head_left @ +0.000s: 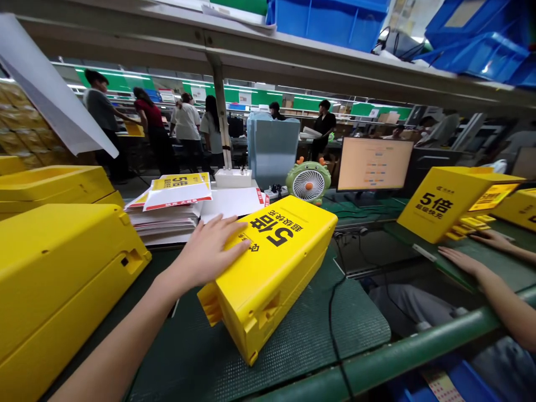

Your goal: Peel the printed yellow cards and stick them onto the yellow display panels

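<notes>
Head view: yellow case (pixel 272 273), on the counter (pixel 305 340), near papers (pixel 170 220); left hand (pixel 215 248) palm-down on its top, fingers (pixel 229 230) extended, thumb spread, pinching nothing; right hand out of view. Handling, as judged: stiff, smooth, perhaps slippery, moderately heavy; hold by both long sides.

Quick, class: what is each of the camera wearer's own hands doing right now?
Left hand: open, resting on the yellow, box-shaped plastic casing with black lettering.
Right hand: out of view, cannot be told.
</notes>
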### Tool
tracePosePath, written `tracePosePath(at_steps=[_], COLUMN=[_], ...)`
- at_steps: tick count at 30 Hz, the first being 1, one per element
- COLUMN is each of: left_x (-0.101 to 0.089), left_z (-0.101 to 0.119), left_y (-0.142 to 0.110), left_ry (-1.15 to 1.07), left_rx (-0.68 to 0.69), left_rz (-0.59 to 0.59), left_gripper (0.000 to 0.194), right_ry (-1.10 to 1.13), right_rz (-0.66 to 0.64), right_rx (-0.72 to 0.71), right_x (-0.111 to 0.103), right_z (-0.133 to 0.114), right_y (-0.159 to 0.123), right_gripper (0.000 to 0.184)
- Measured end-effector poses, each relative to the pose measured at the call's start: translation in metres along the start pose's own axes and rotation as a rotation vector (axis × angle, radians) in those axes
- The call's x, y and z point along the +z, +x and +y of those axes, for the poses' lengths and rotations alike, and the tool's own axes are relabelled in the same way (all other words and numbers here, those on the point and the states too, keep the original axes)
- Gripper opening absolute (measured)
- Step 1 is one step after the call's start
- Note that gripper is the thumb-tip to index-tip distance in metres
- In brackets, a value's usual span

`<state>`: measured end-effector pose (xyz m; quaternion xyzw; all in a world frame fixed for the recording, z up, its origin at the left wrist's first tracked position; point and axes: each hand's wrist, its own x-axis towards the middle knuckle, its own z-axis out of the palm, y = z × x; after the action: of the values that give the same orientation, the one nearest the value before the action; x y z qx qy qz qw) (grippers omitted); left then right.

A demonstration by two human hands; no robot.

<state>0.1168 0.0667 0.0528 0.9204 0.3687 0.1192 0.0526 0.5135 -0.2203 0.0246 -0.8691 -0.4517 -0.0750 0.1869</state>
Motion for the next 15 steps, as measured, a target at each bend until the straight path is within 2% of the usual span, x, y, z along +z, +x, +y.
tracePosePath(at_steps=[2,5,7,8,10,11,13,14,15], left_x=[0.0,0.0,-0.001,-0.001,-0.001,0.0,0.001,0.002,0.002], left_z=[-0.002,-0.002,-0.002,-0.001,-0.002,-0.002,-0.003,-0.004,-0.005], left_y=[0.003,0.005,0.005,0.005,0.005,0.005,0.006,0.006,0.006], left_ry=[0.006,0.004,0.008,0.009,0.013,0.015,0.016,0.014,0.012], left_rx=[-0.132,-0.184,-0.194,-0.195,-0.192,-0.188,-0.184,-0.184,-0.185], left_rz=[-0.004,-0.033,-0.044,-0.046,-0.049,-0.047,-0.046,-0.045,-0.044], left_gripper=[0.066,0.066,0.066,0.066,0.067,0.067,0.067,0.067,0.068], right_ry=[0.308,0.637,0.865,1.276,1.646,1.704,1.575,1.506,1.461], right_rz=[-0.015,-0.167,-0.309,-0.38,-0.231,-0.111,0.106,0.167,0.207], right_rx=[0.011,-0.007,-0.001,0.12,0.125,0.068,-0.098,-0.143,-0.154], right_x=[0.017,0.07,0.107,0.122,0.141,0.145,0.148,0.149,0.15], right_z=[-0.049,-0.144,-0.198,-0.218,-0.237,-0.239,-0.235,-0.232,-0.23], right_y=[-0.027,-0.082,-0.107,-0.113,-0.114,-0.111,-0.103,-0.101,-0.1], right_gripper=[0.037,0.055,0.076,0.072,0.053,0.038,0.009,0.004,0.011])
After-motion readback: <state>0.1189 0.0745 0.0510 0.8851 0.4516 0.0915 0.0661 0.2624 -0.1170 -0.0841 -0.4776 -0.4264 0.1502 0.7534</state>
